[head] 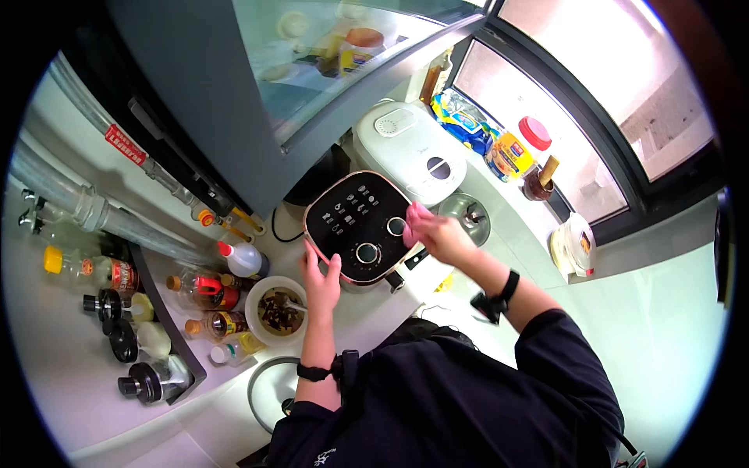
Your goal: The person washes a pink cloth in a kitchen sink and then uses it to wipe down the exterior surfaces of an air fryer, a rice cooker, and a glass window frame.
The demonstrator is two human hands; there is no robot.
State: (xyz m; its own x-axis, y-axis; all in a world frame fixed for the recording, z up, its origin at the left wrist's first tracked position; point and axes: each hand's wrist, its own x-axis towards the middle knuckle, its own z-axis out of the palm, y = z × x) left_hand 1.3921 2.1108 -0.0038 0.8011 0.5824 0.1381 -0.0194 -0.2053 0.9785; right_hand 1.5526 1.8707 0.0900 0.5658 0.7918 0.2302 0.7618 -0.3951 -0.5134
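Observation:
A black air fryer [345, 219] with a copper-coloured rim, two dials and printed icons on top stands on the counter before me. My right hand [447, 238] grips a pink cloth [416, 223] against the right edge of its top, beside the smaller dial. My left hand [322, 281] rests at the fryer's lower left edge, thumb and fingers apart, touching its side. The fryer's handle [395, 281] sticks out at the lower right. Close to my left forearm is a white bowl [253, 313] holding dark pieces in liquid and a spoon.
Behind the fryer stand a white rice cooker [404, 146] and a round metal lid [481, 225]. Bottles [219, 323] crowd the left, below a rack of jars [155, 380]. An open cabinet door [363, 88] hangs overhead. A yellow-labelled jar [509, 157] sits on the windowsill.

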